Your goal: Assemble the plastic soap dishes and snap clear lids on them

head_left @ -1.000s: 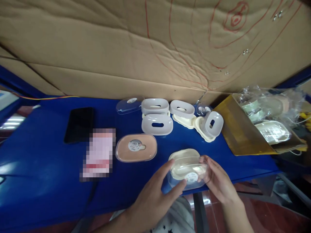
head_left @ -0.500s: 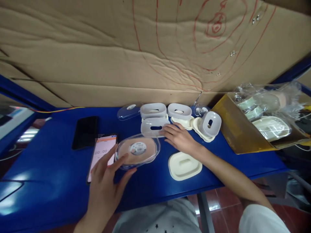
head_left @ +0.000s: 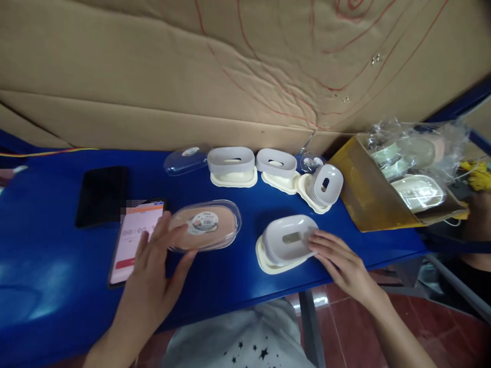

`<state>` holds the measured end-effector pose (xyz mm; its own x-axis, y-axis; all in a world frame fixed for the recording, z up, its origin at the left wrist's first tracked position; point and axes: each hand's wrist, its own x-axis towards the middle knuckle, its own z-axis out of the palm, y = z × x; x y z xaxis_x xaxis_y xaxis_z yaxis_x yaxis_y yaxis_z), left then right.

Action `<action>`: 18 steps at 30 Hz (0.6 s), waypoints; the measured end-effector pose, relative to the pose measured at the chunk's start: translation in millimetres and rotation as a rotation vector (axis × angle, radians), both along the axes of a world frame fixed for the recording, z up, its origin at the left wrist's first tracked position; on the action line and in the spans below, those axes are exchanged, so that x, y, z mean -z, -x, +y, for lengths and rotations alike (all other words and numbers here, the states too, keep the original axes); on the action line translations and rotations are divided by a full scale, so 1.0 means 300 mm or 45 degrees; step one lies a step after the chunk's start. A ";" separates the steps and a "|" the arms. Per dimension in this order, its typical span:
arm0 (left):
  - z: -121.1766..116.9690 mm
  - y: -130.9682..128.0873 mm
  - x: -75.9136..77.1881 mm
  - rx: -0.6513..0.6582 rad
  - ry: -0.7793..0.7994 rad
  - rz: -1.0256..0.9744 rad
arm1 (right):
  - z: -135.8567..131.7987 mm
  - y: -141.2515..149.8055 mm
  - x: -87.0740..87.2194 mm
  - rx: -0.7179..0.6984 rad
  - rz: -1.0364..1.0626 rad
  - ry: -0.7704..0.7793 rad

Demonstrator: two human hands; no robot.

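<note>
Grey insert point(head_left: 289, 239) now atop cream tray point(head_left: 264, 258)

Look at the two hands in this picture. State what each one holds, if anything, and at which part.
Neither lifts anything. The left hand rests its fingers on the near-left edge of the clear-lidded pink dish. The right hand touches the right end of the grey slotted tray.

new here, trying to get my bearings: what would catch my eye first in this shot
Two bare hands over a blue table: the right hand touches a grey slotted tray seated on a cream base near the front edge, and the left hand rests against a clear-lidded pink case beside a lit phone. Behind looms a cardboard wall scrawled with red lines.
</note>
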<state>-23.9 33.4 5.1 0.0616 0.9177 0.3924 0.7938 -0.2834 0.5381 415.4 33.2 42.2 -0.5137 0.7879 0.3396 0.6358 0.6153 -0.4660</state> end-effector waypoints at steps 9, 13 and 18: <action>0.010 -0.028 -0.048 -0.074 -0.031 -0.079 | -0.054 0.068 0.046 -0.044 -0.129 -0.138; 0.004 -0.046 -0.056 -0.116 -0.070 -0.215 | -0.049 0.104 0.060 -0.054 -0.216 -0.285; -0.012 -0.124 -0.070 0.104 -0.132 -0.351 | -0.057 0.184 0.074 -0.080 -0.315 -0.391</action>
